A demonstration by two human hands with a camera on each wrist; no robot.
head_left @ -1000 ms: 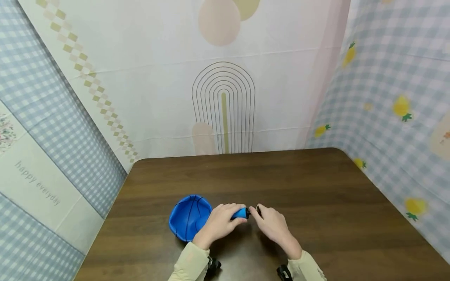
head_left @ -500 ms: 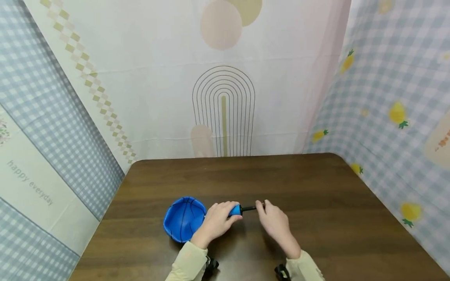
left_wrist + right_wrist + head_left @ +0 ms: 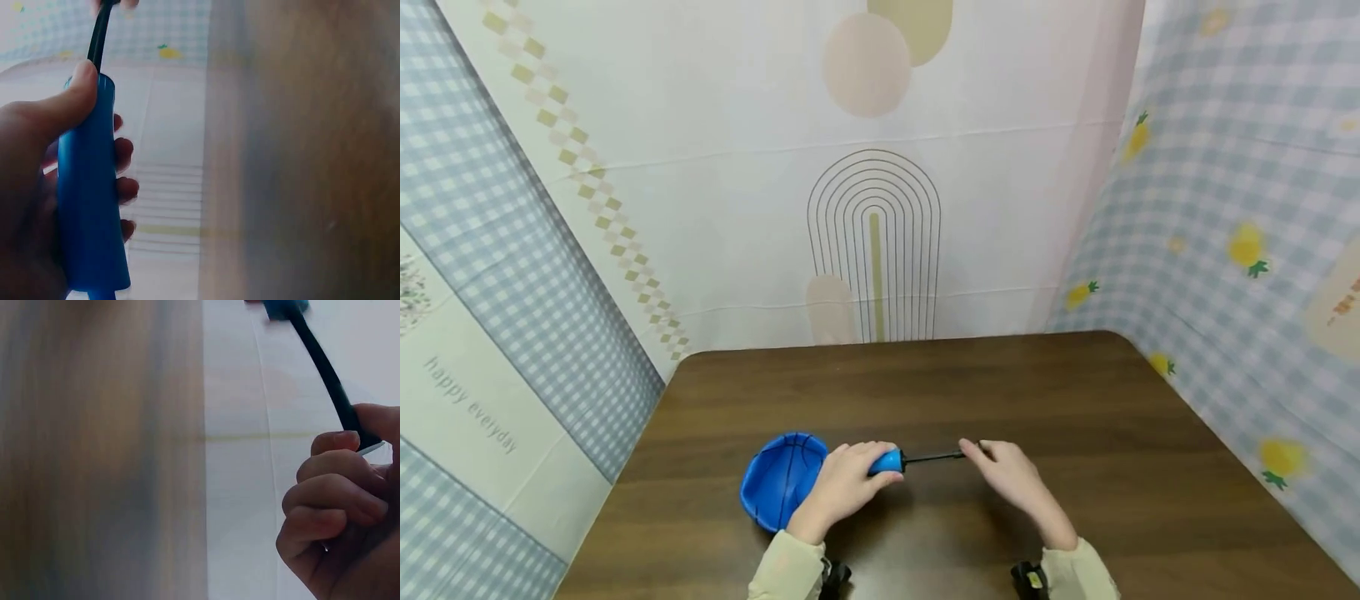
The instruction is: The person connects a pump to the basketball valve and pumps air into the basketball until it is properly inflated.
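Observation:
In the head view, my left hand (image 3: 846, 479) holds a blue hand pump (image 3: 887, 462) close over the table. In the left wrist view the fingers curl round its blue barrel (image 3: 90, 187), and the thumb lies along the top end. A thin black stem (image 3: 932, 457) stretches from the barrel to my right hand (image 3: 1011, 475). The right thumb and forefinger pinch the stem's far end (image 3: 367, 436), where a small pale piece shows; the other fingers are curled in. A caved-in blue basketball (image 3: 782, 479) with black lines lies left of the left hand, which partly hides it.
The dark wooden table (image 3: 1000, 392) has rounded far corners. A printed cloth wall (image 3: 745, 233) rises behind it, with checked cloths (image 3: 1195, 200) at both sides. Black wrist straps (image 3: 1028, 577) sit at the sleeve cuffs.
My hands have drawn apart: the right hand moved right, the left slightly left. More of the black stem now shows beyond the pump's barrel. The head view has tilted slightly.

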